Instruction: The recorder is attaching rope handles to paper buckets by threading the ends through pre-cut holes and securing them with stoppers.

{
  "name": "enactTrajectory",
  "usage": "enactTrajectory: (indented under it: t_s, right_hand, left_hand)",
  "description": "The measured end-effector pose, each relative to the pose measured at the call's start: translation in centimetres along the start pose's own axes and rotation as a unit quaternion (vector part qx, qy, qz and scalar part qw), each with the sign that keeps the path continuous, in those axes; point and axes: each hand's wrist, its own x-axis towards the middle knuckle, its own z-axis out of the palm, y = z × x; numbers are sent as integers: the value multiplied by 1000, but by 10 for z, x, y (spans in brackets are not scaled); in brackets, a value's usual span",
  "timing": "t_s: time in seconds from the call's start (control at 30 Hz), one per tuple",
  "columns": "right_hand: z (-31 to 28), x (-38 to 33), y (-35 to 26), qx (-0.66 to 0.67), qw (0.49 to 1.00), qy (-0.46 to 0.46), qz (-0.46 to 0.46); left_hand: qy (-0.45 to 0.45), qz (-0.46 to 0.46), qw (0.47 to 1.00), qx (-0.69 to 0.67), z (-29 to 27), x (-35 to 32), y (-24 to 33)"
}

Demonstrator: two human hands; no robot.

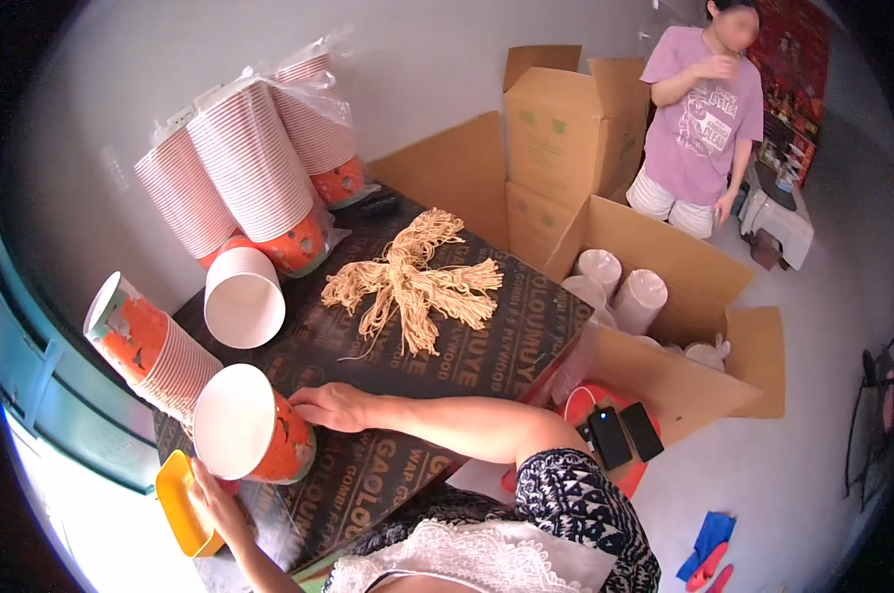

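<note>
An orange paper bucket with a white inside lies on its side on a dark printed board, mouth toward me. My left hand cups its lower rim from below. My right hand rests flat against the bucket's base end on the board. A bundle of tan strings lies in the middle of the board, apart from both hands.
Stacks of orange paper buckets lean at the left and back. A yellow tray sits near my left hand. Open cardboard boxes hold white cups. Two phones lie on a red stool. A person in a purple shirt stands at the back right.
</note>
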Motion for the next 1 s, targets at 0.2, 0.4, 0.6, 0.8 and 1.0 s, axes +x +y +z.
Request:
enactTrajectory:
  t_s: [0.2,0.4,0.6,0.8,1.0]
  right_hand:
    - [-1,0,-3,-17,999,-14,39]
    - [10,2,6,-72,997,9,25]
    - [10,3,10,-84,996,10,20]
    - [8,3,8,-113,993,17,23]
    - [20,15,10,-87,995,25,51]
  left_hand:
    - [-5,-72,991,-114,-7,-30,15]
    - [-58,-57,993,-88,7,-59,-12]
    - [-77,-11,993,-91,12,-55,-38]
    - [-95,-21,991,-88,13,-62,-11]
    - [-71,-52,994,-62,0,-66,-16]
